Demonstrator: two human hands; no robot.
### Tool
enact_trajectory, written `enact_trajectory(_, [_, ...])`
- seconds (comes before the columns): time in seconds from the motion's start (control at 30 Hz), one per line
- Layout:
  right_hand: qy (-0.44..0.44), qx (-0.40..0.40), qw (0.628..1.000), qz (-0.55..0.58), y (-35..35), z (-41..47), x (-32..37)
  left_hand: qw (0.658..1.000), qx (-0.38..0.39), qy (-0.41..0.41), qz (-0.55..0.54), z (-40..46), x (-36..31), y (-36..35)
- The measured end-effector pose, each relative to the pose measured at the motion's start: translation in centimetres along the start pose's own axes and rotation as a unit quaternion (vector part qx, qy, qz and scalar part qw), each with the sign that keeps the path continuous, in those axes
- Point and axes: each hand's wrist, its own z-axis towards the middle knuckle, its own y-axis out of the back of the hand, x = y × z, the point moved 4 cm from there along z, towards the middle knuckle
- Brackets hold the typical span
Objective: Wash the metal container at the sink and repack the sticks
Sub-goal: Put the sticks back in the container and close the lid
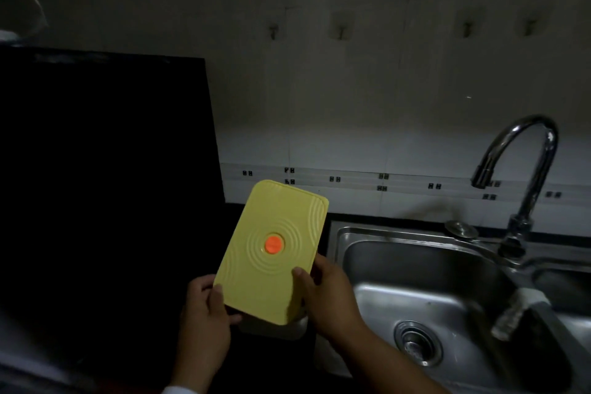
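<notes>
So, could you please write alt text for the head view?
Two hands, left hand and right hand, hold a yellow lid with an orange centre button over a dark counter, beside a steel sink with a curved tap.

The lidded container (271, 253) sits left of the sink (425, 307), faucet (524, 176) behind.

Nothing legible here, folks. The yellow lid (271, 253) carries only raised rings and a plain orange disc (273, 245), with no wording. The wall tiles (383, 181) show small dark square marks, not letters. The light is dim throughout.
</notes>
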Motion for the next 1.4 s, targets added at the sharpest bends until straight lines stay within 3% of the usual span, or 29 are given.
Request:
enact_trajectory(0.17, [-0.007,-0.003,0.999,-0.031,0.1,0.8,-0.7,0.972,-0.043,-0.096,0.211,-0.1,0.1,0.4])
enact_trajectory(0.43, [-0.001,-0.011,0.999,-0.045,0.1,1.6,-0.9,0.955,-0.042,-0.108,0.272,1.4,1.6,-0.3])
enact_trajectory(0.6, [-0.044,-0.016,0.994,-0.098,0.6,2.3,-1.9,0.923,-0.025,-0.103,0.371,1.1,1.3,-1.1])
enact_trajectory(0.9, [-0.100,0.066,0.951,-0.286,0.0,3.6,-2.3,0.870,0.109,-0.016,0.480,3.7,-1.7,-1.7])
enact_trajectory(1.03, [-0.047,0.101,0.929,-0.352,-1.6,4.8,-0.9,0.887,0.160,-0.100,0.421,5.5,-4.2,-5.7])
enact_trajectory(1.2, [0.015,0.156,0.885,-0.439,-3.8,6.5,-2.7,0.826,0.261,-0.155,0.474,6.0,-2.4,-9.8])
enact_trajectory(1.4, [0.000,0.168,0.906,-0.387,-4.5,6.8,-5.2,0.828,0.266,-0.140,0.474,6.5,-1.1,-10.1])
